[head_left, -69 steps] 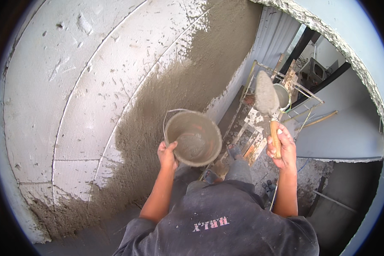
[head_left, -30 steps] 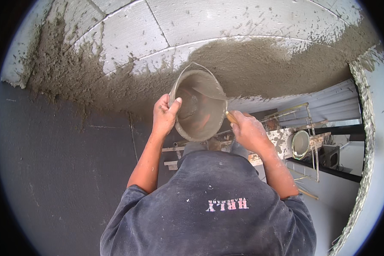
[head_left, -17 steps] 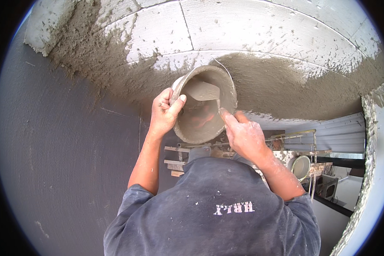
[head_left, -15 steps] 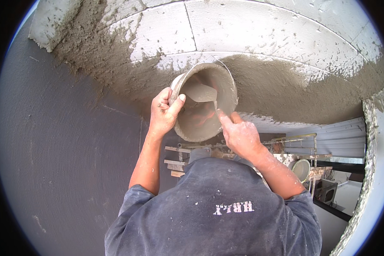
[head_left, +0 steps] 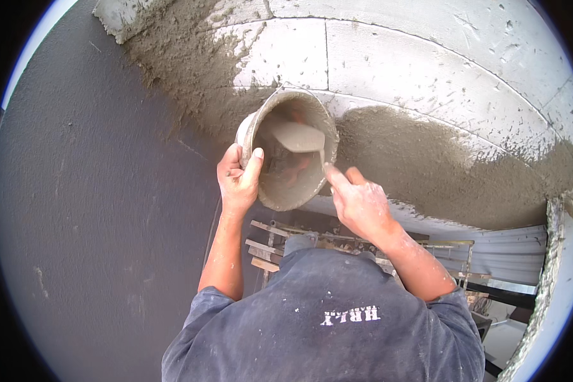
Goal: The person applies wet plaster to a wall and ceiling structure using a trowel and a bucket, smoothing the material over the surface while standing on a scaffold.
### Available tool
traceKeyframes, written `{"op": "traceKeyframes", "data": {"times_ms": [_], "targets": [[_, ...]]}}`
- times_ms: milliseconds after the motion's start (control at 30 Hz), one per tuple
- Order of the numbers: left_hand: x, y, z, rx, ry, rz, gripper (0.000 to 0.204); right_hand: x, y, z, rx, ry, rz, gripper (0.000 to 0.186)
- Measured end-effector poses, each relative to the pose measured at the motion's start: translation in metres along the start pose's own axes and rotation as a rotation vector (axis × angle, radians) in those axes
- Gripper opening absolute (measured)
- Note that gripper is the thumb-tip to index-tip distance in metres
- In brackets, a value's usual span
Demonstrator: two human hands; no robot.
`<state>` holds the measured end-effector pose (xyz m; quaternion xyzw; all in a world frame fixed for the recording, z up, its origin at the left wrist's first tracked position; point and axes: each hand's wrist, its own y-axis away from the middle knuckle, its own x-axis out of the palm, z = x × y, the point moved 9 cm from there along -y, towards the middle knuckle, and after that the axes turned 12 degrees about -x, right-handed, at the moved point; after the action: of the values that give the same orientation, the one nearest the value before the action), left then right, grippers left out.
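My left hand (head_left: pixel 239 183) is closed on the left rim of a mortar-caked bucket (head_left: pixel 332 137), thumb over the edge and fingers outside. The bucket is tilted, its mouth facing me and its thin wire handle up against the wall. Inside it, a trowel (head_left: pixel 299 137) shows a flat blade smeared with grey mortar. My right hand (head_left: pixel 361 202) is wrapped round the trowel's handle at the bucket's right rim, with the index finger stretched along it. Most of the handle is hidden by the hand. Some mortar coats the bucket's inner wall.
Ahead stands a white block wall (head_left: pixel 388 57), partly covered by rough wet mortar (head_left: pixel 414 153). A smooth dark grey wall (head_left: pixel 108 210) rises on the left. Below are scaffold planks (head_left: pixel 264 254) and rails. At the right runs a rough wall edge (head_left: pixel 551 254) beside corrugated sheeting (head_left: pixel 496 251).
The bucket, with the trowel in it, has shifted left against the block wall as the view turned. Both hands keep their holds, and the trowel blade stays inside.
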<state>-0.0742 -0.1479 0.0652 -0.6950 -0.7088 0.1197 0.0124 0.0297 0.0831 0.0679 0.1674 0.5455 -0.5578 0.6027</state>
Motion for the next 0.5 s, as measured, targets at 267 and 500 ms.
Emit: {"op": "traceKeyframes", "data": {"times_ms": [267,500], "targets": [[-0.005,0.004,-0.007,0.032,0.065,-0.058,0.023,0.028,0.011,-0.007,-0.006,-0.06,0.217,0.049],[0.006,0.003,-0.005,0.071,0.013,-0.072,0.026,0.032,-0.012,-0.001,0.071,0.09,0.141,0.051]]}}
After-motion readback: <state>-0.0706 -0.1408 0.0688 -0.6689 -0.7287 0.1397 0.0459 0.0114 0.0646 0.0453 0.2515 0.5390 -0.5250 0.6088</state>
